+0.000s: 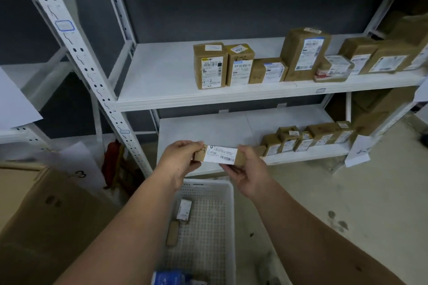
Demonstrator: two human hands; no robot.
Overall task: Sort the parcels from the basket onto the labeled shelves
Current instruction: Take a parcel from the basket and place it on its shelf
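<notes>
At the far left, a big cardboard box [46,215] sits on the floor beside a white metal rack [97,81]. The left hand [179,159] and right hand [247,173] each grip one end of a small labeled parcel [220,154] above the white basket [208,192]. Rightward, 2 shelves [162,90] carry rows of boxes over grey concrete floor [347,192].

Matt brown cardboard parcel [220,155], perforated white plastic basket [208,192], painted metal shelves [162,97]
</notes>
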